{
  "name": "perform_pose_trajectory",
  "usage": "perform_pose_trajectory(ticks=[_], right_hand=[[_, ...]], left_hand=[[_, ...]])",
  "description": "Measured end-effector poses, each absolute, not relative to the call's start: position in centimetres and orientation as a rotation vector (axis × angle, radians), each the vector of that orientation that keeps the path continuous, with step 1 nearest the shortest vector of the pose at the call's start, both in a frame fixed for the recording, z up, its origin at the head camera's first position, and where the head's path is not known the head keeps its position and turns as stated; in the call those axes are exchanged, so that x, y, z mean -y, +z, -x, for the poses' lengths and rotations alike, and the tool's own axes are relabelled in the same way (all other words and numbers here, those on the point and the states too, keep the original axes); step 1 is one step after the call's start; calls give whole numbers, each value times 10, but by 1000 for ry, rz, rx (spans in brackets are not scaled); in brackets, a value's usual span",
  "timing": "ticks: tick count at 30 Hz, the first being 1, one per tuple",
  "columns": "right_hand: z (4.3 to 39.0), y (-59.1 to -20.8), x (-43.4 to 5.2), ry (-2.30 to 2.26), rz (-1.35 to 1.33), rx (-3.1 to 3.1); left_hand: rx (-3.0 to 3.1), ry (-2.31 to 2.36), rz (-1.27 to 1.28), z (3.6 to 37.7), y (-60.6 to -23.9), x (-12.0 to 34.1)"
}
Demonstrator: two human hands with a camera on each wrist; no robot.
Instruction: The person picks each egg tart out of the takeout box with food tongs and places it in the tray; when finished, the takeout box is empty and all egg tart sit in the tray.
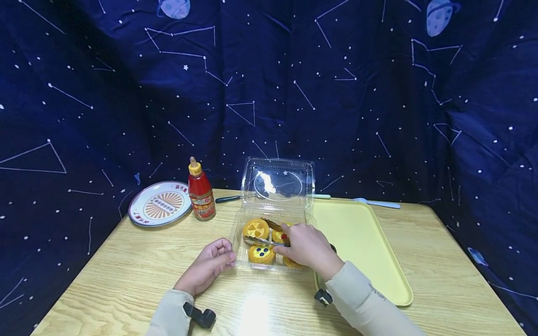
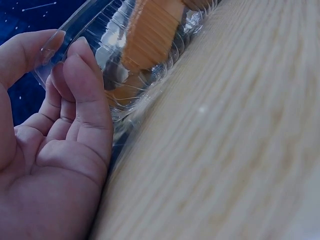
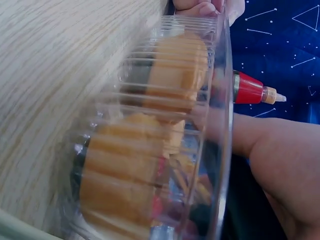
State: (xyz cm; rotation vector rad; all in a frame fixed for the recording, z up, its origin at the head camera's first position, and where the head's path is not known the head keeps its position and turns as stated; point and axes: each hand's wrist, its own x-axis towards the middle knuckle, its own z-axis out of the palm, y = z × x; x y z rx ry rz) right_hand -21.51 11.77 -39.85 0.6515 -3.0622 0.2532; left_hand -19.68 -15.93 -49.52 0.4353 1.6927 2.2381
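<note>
From where I stand, it all hangs on how the tongs (image 1: 255, 241) lie to the far-left tart (image 1: 255, 228) — the right hand (image 1: 306, 242) grips them from the right side of the clear box (image 1: 257, 267), and their long axis runs leftward across it, away from that hand. The two prongs stand spread: one reaches the tart's far right edge, the other lies along its near side, so the pastry sits roughly between them (whether either touches it, I cannot tell). Being round, it offers no long axis of its own to line up with. Just nearer the person, the blueberry tart (image 1: 262, 255) sits close by the nearer prong, so the gap there looks tight. The left hand (image 1: 210, 264) pinches the box's near-left corner, close to both tarts, but the tongs give the right hand the reach — and the yellow tray (image 1: 361, 247) lies beside the box, on that hand's side
</note>
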Motion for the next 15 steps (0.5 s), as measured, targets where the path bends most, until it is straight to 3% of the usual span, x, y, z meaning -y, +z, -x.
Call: perform_pose_trajectory(ticks=[15], right_hand=[[204, -395, -127, 298, -531, 2972]], left_hand=[[-1678, 2241, -422, 198, -497, 159]])
